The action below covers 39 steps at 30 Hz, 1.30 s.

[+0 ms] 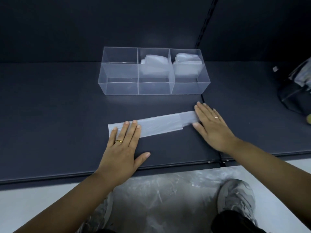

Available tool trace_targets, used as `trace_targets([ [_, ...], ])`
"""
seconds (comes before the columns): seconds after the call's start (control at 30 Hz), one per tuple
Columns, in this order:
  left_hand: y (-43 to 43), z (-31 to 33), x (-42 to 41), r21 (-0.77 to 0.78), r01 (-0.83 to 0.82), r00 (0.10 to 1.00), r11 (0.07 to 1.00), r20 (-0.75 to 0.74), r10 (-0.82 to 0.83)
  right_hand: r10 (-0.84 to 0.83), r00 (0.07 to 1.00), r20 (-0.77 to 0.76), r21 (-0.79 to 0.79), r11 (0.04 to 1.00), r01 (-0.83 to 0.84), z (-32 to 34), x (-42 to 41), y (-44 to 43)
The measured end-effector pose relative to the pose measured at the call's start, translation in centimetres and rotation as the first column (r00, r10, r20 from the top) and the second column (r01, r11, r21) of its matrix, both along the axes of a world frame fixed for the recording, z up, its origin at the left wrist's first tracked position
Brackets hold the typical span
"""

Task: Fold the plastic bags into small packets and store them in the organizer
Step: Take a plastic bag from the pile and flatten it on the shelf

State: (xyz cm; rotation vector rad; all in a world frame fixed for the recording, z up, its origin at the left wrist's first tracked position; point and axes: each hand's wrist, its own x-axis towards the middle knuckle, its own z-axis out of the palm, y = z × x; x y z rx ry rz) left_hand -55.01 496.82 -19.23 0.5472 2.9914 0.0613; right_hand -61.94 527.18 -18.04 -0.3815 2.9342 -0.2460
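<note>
1. Nearest me, below the shelf's front edge: my grey shoe (235, 200) on the floor, and beside it a heap of crumpled clear plastic bags (159, 197). The other shoe is mostly hidden under my left forearm.
2. Left hand (122, 148): flat, palm down, fingers straight and slightly spread, thumb out to the side. The fingertips press on the left end of the folded bag strip (161, 123). The palm rests on the bare shelf (58, 123) near the front edge. Gold ring (119, 141) on one finger.
3. Right hand (212, 125): also flat, palm down, fingers straight and close together. It covers the right end of the strip, with the thumb at the strip's near edge. Thin ring (216, 117) on one finger. Neither hand pinches anything.
4. The strip is one plastic bag folded into a long narrow band. It lies flat on the shelf between my hands, slanted, with its left end closer to the front edge and its right end further back. The section next to my right hand looks denser, as if layered.
5. The clear organizer (151, 89) stands behind the strip, toward the shelf's back edge, apart from the strip. It has three compartments in a row. Folded packets sit in the middle (154, 64) and right (186, 63) compartments.
6. At the shelf's right edge is a dark object with shiny wrapping (297, 84). I cannot tell what it is.
</note>
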Motion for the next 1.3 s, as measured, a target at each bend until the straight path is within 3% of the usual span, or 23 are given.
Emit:
trace_targets([
  [0.07, 0.0, 0.0, 0.0, 0.016, 0.001, 1.000, 1.000, 0.005, -0.001, -0.068, 0.995, -0.077, -0.111, 0.992, 0.059, 0.4, -1.1, 0.7],
  [0.13, -0.1, 0.1, -0.1, 0.016, 0.000, 1.000, 1.000, 0.010, -0.001, -0.111, 0.982, -0.155, -0.127, 0.988, 0.092, 0.7, -2.4, 1.0],
  [0.3, -0.3, 0.1, -0.1, 0.017, 0.013, 1.000, 1.000, 0.024, -0.014, -0.125, 0.990, -0.071, -0.078, 0.990, 0.119, 1.4, -4.3, 0.5],
  [0.37, -0.5, 0.0, -0.2, 0.027, 0.029, 0.999, 0.999, 0.026, -0.030, -0.103, 0.994, -0.034, -0.128, 0.987, 0.097, 1.9, -4.2, 0.6],
  [0.53, -2.3, -0.1, -1.5, 0.104, 0.151, 0.988, 0.983, 0.015, -0.153, -0.189, 0.934, 0.303, -0.397, 0.866, 0.304, 4.4, -1.2, 1.7],
  [0.63, -3.3, 0.2, -3.1, 0.360, 0.161, 0.981, 0.919, 0.040, -0.188, -0.185, 0.809, 0.558, -0.507, 0.696, 0.509, 4.9, 1.5, 2.5],
  [0.73, -2.5, 1.5, -4.3, 0.589, 0.064, 0.993, 0.805, 0.043, -0.110, -0.159, 0.662, 0.732, -0.429, 0.647, 0.630, 5.3, 3.8, 3.3],
  [0.83, 0.9, 3.2, -3.5, 0.621, 0.105, 0.993, 0.777, -0.026, -0.113, -0.103, 0.569, 0.816, -0.402, 0.605, 0.687, 6.5, 5.4, 3.1],
  [0.97, 7.3, 4.3, 0.5, 0.637, 0.186, 0.964, 0.748, 0.028, -0.264, 0.026, 0.572, 0.820, -0.494, 0.536, 0.684, 9.5, 6.2, 1.5],
  [1.03, 9.6, 4.7, 2.3, 0.689, 0.113, 0.976, 0.716, 0.059, -0.210, 0.106, 0.582, 0.806, -0.551, 0.497, 0.671, 11.2, 6.1, 0.2],
  [1.1, 10.9, 5.9, 2.9, 0.829, -0.034, 0.993, 0.558, 0.093, -0.078, 0.190, 0.629, 0.754, -0.630, 0.483, 0.608, 12.4, 5.8, -1.5],
  [1.17, 11.1, 7.4, 2.3, 0.945, -0.156, 0.984, 0.288, 0.173, -0.036, 0.180, 0.745, 0.642, -0.712, 0.499, 0.493, 12.6, 5.0, -2.9],
  [1.23, 10.4, 8.8, 1.1, 0.949, -0.314, 0.947, 0.042, 0.316, -0.052, 0.074, 0.846, 0.527, -0.762, 0.482, 0.433, 11.7, 3.7, -3.4],
  [1.3, 9.0, 9.2, -0.3, 0.842, -0.523, 0.852, -0.134, 0.520, -0.061, 0.124, 0.833, 0.539, -0.790, 0.417, 0.450, 10.2, 2.3, -3.7],
])
